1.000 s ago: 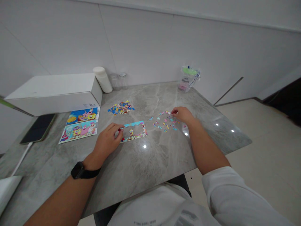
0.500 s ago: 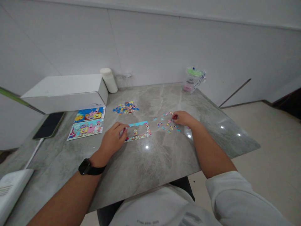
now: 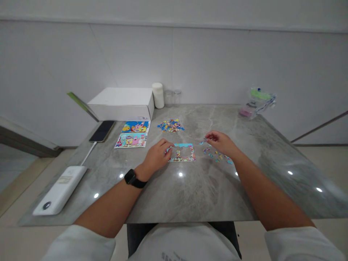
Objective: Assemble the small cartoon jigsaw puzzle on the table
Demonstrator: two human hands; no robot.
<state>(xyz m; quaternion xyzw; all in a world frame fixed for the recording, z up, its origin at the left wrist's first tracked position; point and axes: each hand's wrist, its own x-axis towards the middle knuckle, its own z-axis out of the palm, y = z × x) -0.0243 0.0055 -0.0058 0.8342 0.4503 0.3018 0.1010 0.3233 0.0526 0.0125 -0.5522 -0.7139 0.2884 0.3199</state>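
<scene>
A partly built jigsaw frame (image 3: 182,152) lies in the middle of the grey marble table (image 3: 206,195). My left hand (image 3: 157,156), fingers curled, rests on the frame's left edge and pins it down. My right hand (image 3: 221,141) hovers over a scatter of loose puzzle pieces (image 3: 216,155) to the right of the frame, its fingertips pinched together on a small piece. A second heap of loose pieces (image 3: 170,125) sits farther back. A black watch (image 3: 132,178) is on my left wrist.
Two finished cartoon puzzle pictures (image 3: 133,133) lie left of the frame. Behind them stand a white box (image 3: 122,103), a white cylinder (image 3: 158,95) and two clear jars (image 3: 172,97). A phone (image 3: 102,131) and white power bank (image 3: 60,189) lie at left, a plastic bag (image 3: 257,102) far right.
The view has swung left, so the power bank and left table edge now show. My right hand has lifted slightly over the loose pieces; my left hand stays on the frame.
</scene>
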